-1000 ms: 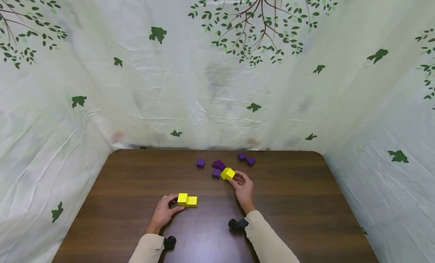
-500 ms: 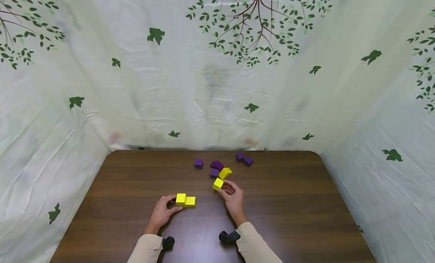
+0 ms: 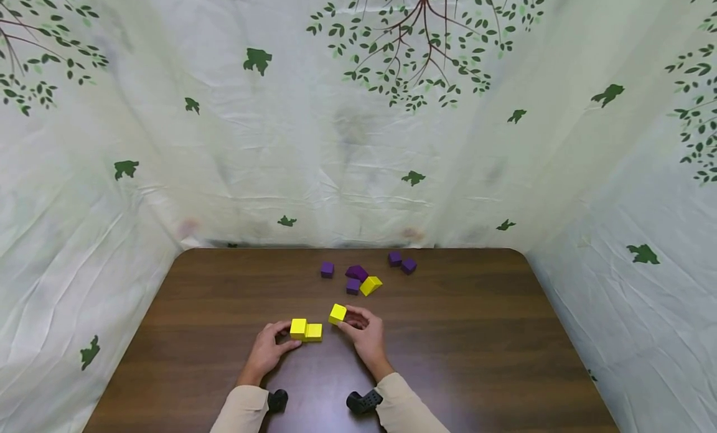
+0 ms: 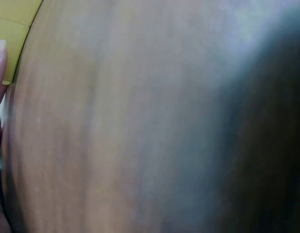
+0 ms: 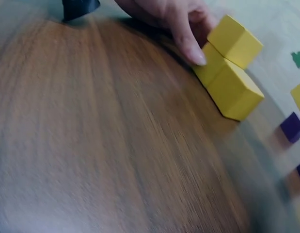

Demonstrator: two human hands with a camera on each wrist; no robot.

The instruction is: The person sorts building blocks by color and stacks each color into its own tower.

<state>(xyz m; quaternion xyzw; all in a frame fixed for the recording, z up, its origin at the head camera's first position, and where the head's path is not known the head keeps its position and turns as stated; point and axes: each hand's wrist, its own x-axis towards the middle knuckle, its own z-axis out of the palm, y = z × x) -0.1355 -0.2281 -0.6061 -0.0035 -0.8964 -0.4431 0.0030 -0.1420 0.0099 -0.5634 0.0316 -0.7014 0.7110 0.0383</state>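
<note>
Your left hand (image 3: 269, 349) grasps the yellow stack (image 3: 298, 329) by its end toward the counter's left edge, thumb along the side facing you. The stack has two blocks side by side on the counter (image 3: 476, 333) and a third on top of the one nearer that left edge. Your right hand (image 3: 366, 338) pinches a yellow cube (image 3: 337, 313) between thumb and fingers, just beside the stack on the side toward the counter's right edge, apart from it. Near the far edge, a yellow block (image 3: 371, 286) lies by a purple cube (image 3: 353, 287) and a purple wedge (image 3: 356, 272). Another purple cube (image 3: 327, 270) sits closer to the far left corner, and a purple pair (image 3: 401, 262) toward the far right corner.
</note>
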